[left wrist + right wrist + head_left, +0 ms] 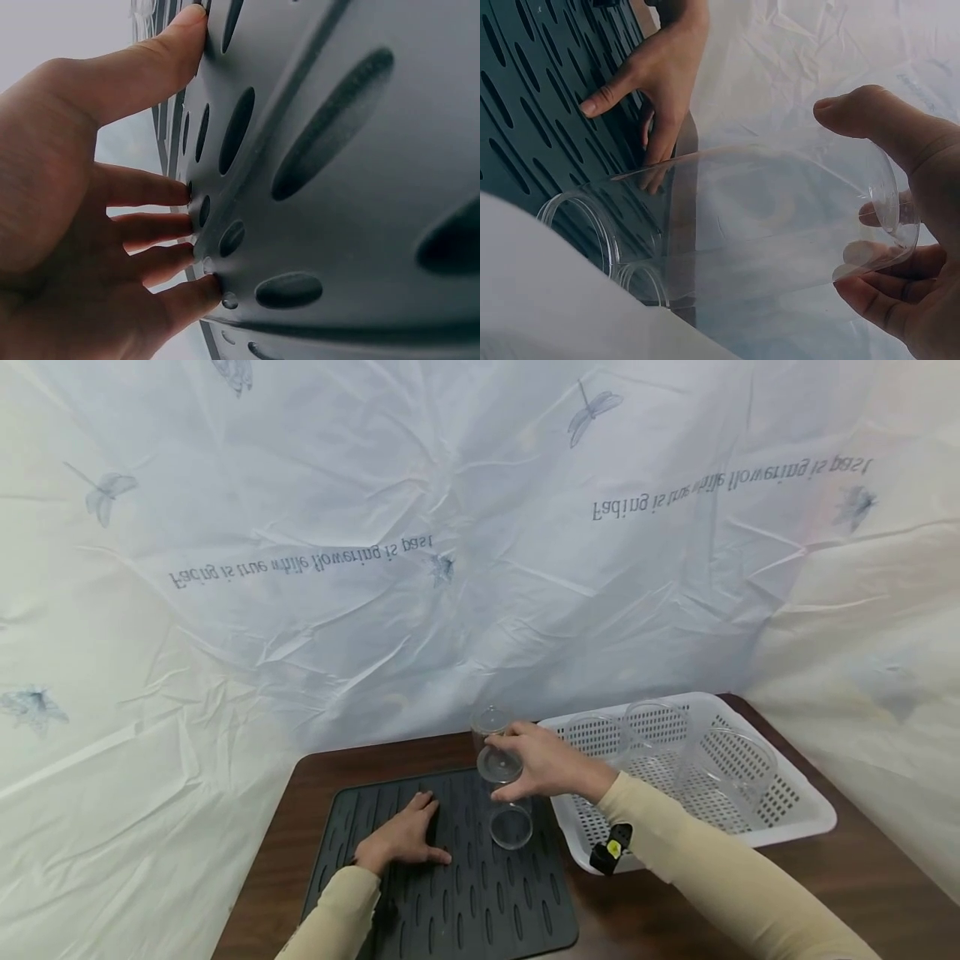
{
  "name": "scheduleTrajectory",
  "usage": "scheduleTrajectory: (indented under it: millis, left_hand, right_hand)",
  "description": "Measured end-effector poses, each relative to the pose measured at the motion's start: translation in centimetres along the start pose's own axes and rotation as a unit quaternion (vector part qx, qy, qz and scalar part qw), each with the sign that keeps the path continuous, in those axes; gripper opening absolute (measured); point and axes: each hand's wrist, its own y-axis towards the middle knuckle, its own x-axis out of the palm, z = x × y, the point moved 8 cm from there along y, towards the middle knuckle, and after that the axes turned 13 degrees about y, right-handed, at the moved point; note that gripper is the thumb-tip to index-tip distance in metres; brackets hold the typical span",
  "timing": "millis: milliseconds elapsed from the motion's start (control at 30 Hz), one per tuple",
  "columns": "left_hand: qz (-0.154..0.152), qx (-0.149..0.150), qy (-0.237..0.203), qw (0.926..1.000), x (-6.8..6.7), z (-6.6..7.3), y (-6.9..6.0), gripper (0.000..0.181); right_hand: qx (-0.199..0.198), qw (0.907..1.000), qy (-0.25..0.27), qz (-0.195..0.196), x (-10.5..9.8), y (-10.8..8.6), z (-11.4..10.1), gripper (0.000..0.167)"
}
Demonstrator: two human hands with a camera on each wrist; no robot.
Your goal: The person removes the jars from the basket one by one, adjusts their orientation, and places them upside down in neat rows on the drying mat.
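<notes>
My right hand (546, 762) grips a clear cup (500, 767) round its upper end, thumb on one side and fingers on the other. The cup (757, 217) stands upright over the right part of a dark ribbed drying mat (420, 906); whether its lower rim touches the mat I cannot tell. Just behind it, a second clear cup (487, 720) stands near the mat's back edge, partly hidden by the right hand. My left hand (401, 839) rests on the mat with spread fingers. In the left wrist view its fingertips (196, 296) touch the slotted surface.
A white perforated basket (806, 814) to the right holds several clear cups, among them a large one (738, 760). Mat and basket sit on a dark wooden table (270, 868). A printed white sheet (315, 635) hangs behind and at both sides.
</notes>
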Motion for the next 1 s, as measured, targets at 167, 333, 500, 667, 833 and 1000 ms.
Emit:
scheduleTrajectory:
  millis: [167, 333, 500, 667, 833, 1000]
  left_hand:
    - [0.003, 0.001, 0.003, 1.0, -0.05, 0.05, 0.01, 0.1]
    - [-0.001, -0.004, 0.002, 1.0, 0.32, -0.02, -0.01, 0.1]
    - [-0.003, -0.005, 0.007, 1.0, 0.22, -0.05, 0.06, 0.101]
    - [-0.004, -0.002, 0.01, 0.9999, -0.04, -0.06, 0.07, 0.1]
    - [-0.007, -0.003, 0.009, 0.9999, 0.1, -0.03, -0.03, 0.1]
    - [-0.005, -0.004, 0.006, 1.0, 0.2, 0.0, 0.04, 0.1]
  right_hand:
    - [0.0, 1.0, -0.002, 0.0, 0.06, 0.13, 0.09, 0.084]
    - [0.001, 1.0, 0.005, -0.005, 0.24, 0.19, 0.1, 0.085]
    - [-0.002, 1.0, 0.005, -0.003, 0.29, 0.29, 0.12, 0.085]
    - [-0.002, 0.9999, 0.012, -0.002, 0.16, 0.21, 0.14, 0.089]
    - [0.001, 0.9997, 0.026, -0.004, 0.16, 0.03, 0.2, 0.092]
    - [0.001, 0.9995, 0.03, 0.003, 0.15, -0.15, 0.45, 0.09]
